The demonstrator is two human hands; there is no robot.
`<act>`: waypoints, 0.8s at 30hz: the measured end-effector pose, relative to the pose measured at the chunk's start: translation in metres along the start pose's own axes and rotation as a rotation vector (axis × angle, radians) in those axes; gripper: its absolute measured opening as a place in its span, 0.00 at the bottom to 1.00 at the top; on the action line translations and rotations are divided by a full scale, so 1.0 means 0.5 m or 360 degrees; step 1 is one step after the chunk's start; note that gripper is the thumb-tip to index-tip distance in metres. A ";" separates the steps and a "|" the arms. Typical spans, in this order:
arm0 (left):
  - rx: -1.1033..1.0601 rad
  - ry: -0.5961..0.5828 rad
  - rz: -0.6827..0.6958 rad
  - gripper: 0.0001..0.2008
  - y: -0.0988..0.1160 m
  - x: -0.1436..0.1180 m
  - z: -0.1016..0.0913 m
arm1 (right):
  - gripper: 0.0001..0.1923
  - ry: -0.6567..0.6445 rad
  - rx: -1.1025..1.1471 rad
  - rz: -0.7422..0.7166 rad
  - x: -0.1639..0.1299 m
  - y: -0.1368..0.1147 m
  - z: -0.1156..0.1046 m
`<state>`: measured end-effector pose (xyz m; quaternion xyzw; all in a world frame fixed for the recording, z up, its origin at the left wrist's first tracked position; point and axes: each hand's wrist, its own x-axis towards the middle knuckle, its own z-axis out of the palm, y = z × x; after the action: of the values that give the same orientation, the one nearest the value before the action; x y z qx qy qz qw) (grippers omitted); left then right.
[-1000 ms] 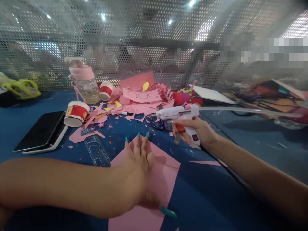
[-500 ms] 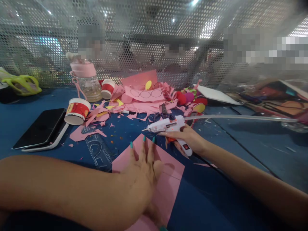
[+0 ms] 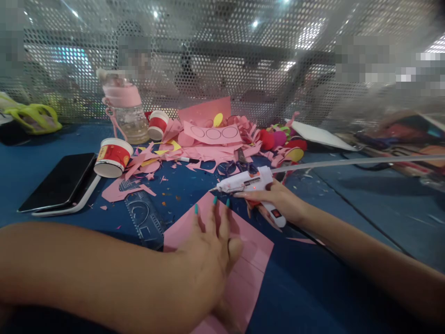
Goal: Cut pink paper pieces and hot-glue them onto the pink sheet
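My left hand (image 3: 208, 253) lies palm down with its fingers stretched out on a folded pink paper sheet (image 3: 255, 253), pressing it to the blue table. Teal nails point toward the sheet's far corner. My right hand (image 3: 283, 199) grips a white hot glue gun (image 3: 248, 181) by its handle, a red light glowing on its side. Its nozzle points left, close to the paper's far corner; I cannot tell if they touch. A long translucent glue stick (image 3: 333, 163) runs out of the gun's back to the right. My left hand and forearm hide part of the sheet.
Pink paper scraps (image 3: 208, 148) are heaped behind, with scissors (image 3: 239, 167) near the gun. Leftward are two paper cups (image 3: 113, 157), a bottle (image 3: 127, 111), a black phone (image 3: 59, 181) and a clear stencil ruler (image 3: 144, 218). A perforated metal screen (image 3: 208, 60) stands behind.
The view has shifted slightly, so most things appear a little farther right. My left hand stays flat on the paper and my right hand keeps hold of the glue gun near the corner.
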<state>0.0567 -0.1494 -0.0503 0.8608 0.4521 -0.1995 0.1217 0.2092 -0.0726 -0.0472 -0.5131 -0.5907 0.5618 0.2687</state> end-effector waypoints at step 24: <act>0.0069 0.0104 0.0068 0.53 -0.005 0.006 0.016 | 0.12 0.0052 0.0010 0.0075 0.000 -0.006 0.006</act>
<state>0.0541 -0.1491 -0.0590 0.8787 0.4329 -0.1785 0.0924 0.2058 -0.0732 -0.0453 -0.5351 -0.5724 0.5613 0.2665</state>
